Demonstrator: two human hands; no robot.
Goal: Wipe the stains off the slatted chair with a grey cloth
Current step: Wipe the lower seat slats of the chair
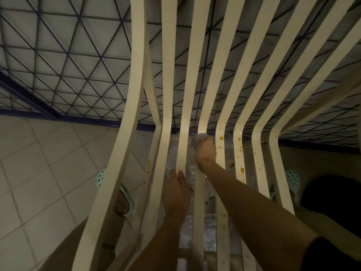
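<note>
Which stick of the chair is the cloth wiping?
The slat under the right hand, which grips the grey cloth at its bend. The neighbour to its right shows a big orange stain and no cloth.

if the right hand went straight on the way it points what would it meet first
Probably the slat's upward bend into the backrest, just ahead of the grey cloth the right hand grips; depth is unclear.

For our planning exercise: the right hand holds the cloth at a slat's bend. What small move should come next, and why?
Probably shift the cloth, gripped by the right hand, one slat rightward onto the orange stain beside it: that slat shows several unwiped spots.
</note>
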